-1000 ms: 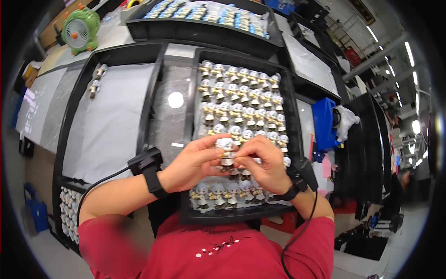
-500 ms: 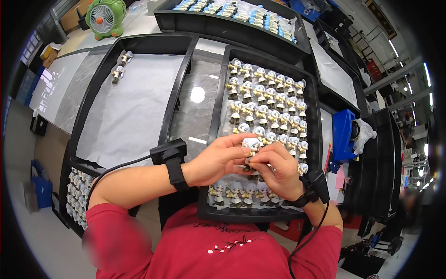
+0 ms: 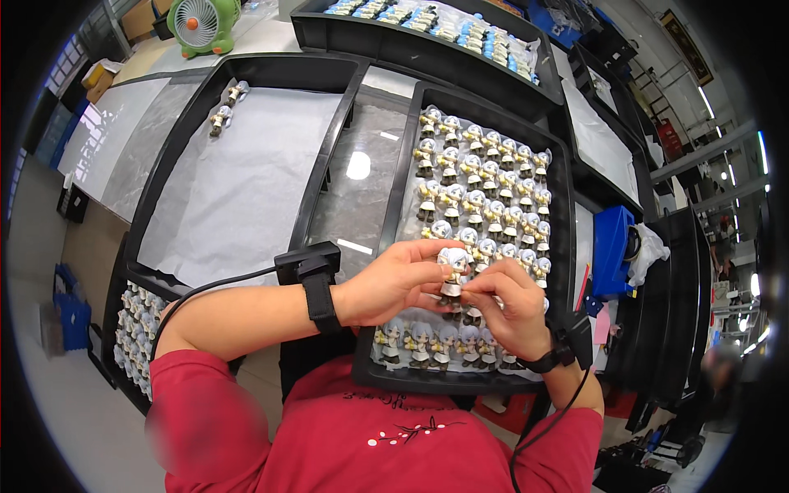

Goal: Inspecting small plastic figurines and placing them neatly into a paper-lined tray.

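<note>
Grey worktop [image 3: 366,135] flanks the black tray [image 3: 427,378]. Above it, my left hand [image 3: 386,283], half-closed, holds a figurine [image 3: 452,267] between thumb and fingers; my right hand [image 3: 516,308], nearly closed, meets its side, grip unclear. Likely light, stiff and breakable, it suits a gentle torso hold.

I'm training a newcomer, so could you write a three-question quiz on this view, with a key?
1. True or false: the left hand is empty.
2. How many small white-haired figurines lie in the black plastic, paper-lined tray on the left?
3. The round-grilled green plastic fan stands: A) inside that tray; B) beyond its far end; C) at its near end.

Key: 1. False, it holds another figurine. 2. Two. 3. B.
</note>
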The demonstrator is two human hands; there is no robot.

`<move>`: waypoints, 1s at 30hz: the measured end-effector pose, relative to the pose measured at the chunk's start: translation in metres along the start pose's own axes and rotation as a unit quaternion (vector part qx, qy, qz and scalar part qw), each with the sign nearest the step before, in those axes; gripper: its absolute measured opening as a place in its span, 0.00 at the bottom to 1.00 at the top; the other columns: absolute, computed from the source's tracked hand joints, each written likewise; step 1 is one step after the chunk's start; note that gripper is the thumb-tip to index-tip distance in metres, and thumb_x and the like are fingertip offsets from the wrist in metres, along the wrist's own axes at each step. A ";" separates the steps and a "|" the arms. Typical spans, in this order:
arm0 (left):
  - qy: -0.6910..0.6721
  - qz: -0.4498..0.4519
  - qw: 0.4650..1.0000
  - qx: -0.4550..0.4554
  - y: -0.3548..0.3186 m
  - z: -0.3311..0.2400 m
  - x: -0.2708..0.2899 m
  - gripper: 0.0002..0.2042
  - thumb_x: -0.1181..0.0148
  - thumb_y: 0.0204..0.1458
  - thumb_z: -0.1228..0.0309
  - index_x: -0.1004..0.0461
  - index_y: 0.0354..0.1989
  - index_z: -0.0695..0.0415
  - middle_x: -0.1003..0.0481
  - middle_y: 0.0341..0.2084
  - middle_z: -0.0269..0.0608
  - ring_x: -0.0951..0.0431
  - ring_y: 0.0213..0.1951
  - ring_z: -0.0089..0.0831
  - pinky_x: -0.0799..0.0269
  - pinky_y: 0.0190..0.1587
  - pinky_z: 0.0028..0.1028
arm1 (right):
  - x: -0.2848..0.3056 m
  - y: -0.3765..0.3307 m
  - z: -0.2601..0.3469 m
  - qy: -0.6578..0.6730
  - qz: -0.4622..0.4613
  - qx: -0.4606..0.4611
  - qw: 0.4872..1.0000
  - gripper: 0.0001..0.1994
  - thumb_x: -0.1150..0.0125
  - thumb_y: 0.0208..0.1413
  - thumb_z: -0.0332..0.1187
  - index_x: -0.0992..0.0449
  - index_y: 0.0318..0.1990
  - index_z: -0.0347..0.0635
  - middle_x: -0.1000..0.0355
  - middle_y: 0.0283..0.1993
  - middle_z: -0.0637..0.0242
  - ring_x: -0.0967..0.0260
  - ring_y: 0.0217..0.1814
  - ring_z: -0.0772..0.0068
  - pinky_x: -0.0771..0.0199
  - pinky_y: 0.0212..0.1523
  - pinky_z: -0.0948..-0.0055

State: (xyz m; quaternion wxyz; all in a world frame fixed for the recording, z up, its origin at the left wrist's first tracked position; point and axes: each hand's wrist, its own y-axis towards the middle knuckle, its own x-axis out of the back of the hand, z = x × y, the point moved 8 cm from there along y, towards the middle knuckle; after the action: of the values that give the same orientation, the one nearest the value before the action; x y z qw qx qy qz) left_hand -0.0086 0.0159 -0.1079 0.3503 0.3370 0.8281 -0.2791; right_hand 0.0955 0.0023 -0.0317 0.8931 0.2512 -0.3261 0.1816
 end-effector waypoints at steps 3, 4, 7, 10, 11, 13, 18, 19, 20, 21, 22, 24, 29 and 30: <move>0.001 -0.005 1.000 -0.003 0.001 -0.001 -0.001 0.22 0.53 0.58 0.73 0.45 0.62 0.58 0.30 0.48 0.40 0.26 0.46 0.29 0.27 0.48 0.36 | 0.006 0.000 0.001 0.024 -0.033 -0.028 0.999 0.06 0.36 0.44 0.21 0.25 0.31 0.38 0.33 0.29 0.63 0.32 0.30 0.67 0.32 0.28 0.75; 0.001 -0.003 1.000 -0.005 0.001 -0.001 -0.001 0.22 0.53 0.58 0.73 0.45 0.62 0.58 0.30 0.48 0.40 0.26 0.46 0.28 0.27 0.48 0.36 | 0.003 0.002 -0.001 0.025 -0.032 -0.029 0.999 0.06 0.36 0.44 0.21 0.25 0.31 0.38 0.33 0.29 0.63 0.32 0.30 0.67 0.32 0.28 0.75; 0.006 -0.003 1.000 0.000 0.000 0.001 0.000 0.22 0.53 0.58 0.74 0.45 0.62 0.59 0.30 0.48 0.40 0.26 0.45 0.28 0.27 0.48 0.36 | -0.004 0.003 -0.001 0.017 -0.008 0.006 1.000 0.06 0.37 0.45 0.21 0.25 0.32 0.39 0.32 0.28 0.64 0.33 0.27 0.71 0.33 0.26 0.76; -0.004 -0.008 1.000 0.006 -0.001 0.000 0.001 0.22 0.53 0.57 0.74 0.45 0.62 0.59 0.30 0.47 0.40 0.26 0.45 0.28 0.27 0.48 0.35 | 0.004 -0.002 -0.007 0.011 -0.003 -0.051 0.999 0.06 0.37 0.45 0.21 0.25 0.32 0.39 0.33 0.29 0.63 0.33 0.28 0.68 0.33 0.27 0.75; -0.004 -0.010 1.000 0.003 0.000 -0.001 0.001 0.22 0.53 0.57 0.74 0.45 0.62 0.59 0.30 0.47 0.40 0.26 0.45 0.28 0.27 0.48 0.35 | 0.005 -0.003 -0.005 0.024 -0.016 -0.048 0.998 0.06 0.36 0.45 0.21 0.25 0.31 0.38 0.33 0.29 0.63 0.33 0.29 0.67 0.33 0.27 0.74; -0.005 0.002 1.000 0.002 0.001 0.000 -0.001 0.22 0.53 0.57 0.74 0.45 0.62 0.59 0.29 0.47 0.40 0.26 0.45 0.27 0.27 0.48 0.35 | 0.000 0.001 0.002 0.027 -0.025 -0.026 0.999 0.06 0.36 0.45 0.21 0.25 0.31 0.38 0.33 0.29 0.63 0.33 0.28 0.68 0.33 0.27 0.74; -0.002 -0.003 1.000 0.005 0.000 0.002 0.001 0.22 0.53 0.57 0.75 0.45 0.62 0.59 0.29 0.47 0.40 0.26 0.45 0.28 0.26 0.47 0.35 | 0.001 0.000 -0.002 0.012 -0.010 -0.029 0.999 0.06 0.36 0.44 0.20 0.25 0.31 0.38 0.32 0.29 0.63 0.32 0.29 0.68 0.32 0.28 0.74; -0.008 -0.005 1.000 0.005 0.000 0.002 0.002 0.22 0.53 0.57 0.75 0.45 0.62 0.59 0.29 0.47 0.40 0.26 0.45 0.28 0.26 0.47 0.36 | 0.004 -0.003 -0.004 0.016 -0.018 -0.050 0.998 0.06 0.36 0.44 0.20 0.25 0.31 0.38 0.32 0.28 0.63 0.33 0.28 0.68 0.32 0.28 0.74; -0.007 -0.006 1.000 0.003 0.002 0.000 0.002 0.22 0.53 0.57 0.75 0.45 0.62 0.59 0.29 0.47 0.40 0.26 0.45 0.28 0.26 0.47 0.36 | 0.003 0.000 -0.003 0.016 -0.017 -0.048 0.999 0.06 0.36 0.44 0.20 0.25 0.31 0.38 0.32 0.28 0.63 0.33 0.28 0.68 0.32 0.28 0.74; -0.002 0.003 1.000 0.005 0.001 -0.001 -0.001 0.22 0.53 0.57 0.75 0.45 0.62 0.59 0.29 0.47 0.41 0.26 0.46 0.28 0.26 0.47 0.36 | 0.002 0.000 0.003 0.024 -0.027 -0.023 0.999 0.06 0.36 0.44 0.20 0.25 0.31 0.38 0.32 0.28 0.64 0.32 0.28 0.68 0.32 0.28 0.74; 0.002 0.012 1.000 0.008 0.001 0.000 -0.003 0.22 0.53 0.57 0.75 0.45 0.62 0.59 0.29 0.47 0.41 0.26 0.46 0.29 0.26 0.47 0.36 | 0.002 0.001 0.008 0.032 -0.038 0.002 0.999 0.06 0.37 0.44 0.19 0.25 0.31 0.38 0.32 0.28 0.64 0.32 0.28 0.68 0.32 0.28 0.75; 0.004 0.001 1.000 0.006 0.001 0.000 -0.002 0.23 0.53 0.57 0.75 0.45 0.62 0.59 0.30 0.48 0.42 0.26 0.46 0.30 0.26 0.47 0.37 | 0.000 0.001 0.002 0.019 -0.009 -0.009 1.000 0.07 0.37 0.44 0.19 0.25 0.32 0.38 0.32 0.28 0.64 0.31 0.29 0.69 0.30 0.28 0.75; -0.008 0.000 1.000 0.006 0.000 0.001 -0.001 0.23 0.53 0.57 0.75 0.45 0.62 0.60 0.30 0.49 0.43 0.26 0.47 0.31 0.26 0.47 0.37 | 0.011 -0.001 0.003 0.005 -0.026 -0.024 0.999 0.07 0.36 0.45 0.19 0.25 0.32 0.38 0.32 0.29 0.65 0.32 0.28 0.73 0.31 0.26 0.77; -0.009 0.004 1.000 0.005 0.000 0.000 -0.001 0.23 0.53 0.58 0.75 0.46 0.62 0.60 0.30 0.48 0.42 0.26 0.46 0.30 0.26 0.47 0.37 | 0.012 -0.001 0.004 0.019 -0.032 -0.019 0.999 0.07 0.36 0.45 0.19 0.25 0.32 0.38 0.32 0.29 0.66 0.32 0.27 0.74 0.32 0.26 0.77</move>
State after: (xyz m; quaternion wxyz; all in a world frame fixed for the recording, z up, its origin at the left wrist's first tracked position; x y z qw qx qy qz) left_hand -0.0075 0.0154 -0.1071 0.3568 0.3400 0.8222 -0.2848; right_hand 0.1026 0.0008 -0.0216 0.9091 0.2409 -0.3044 0.1512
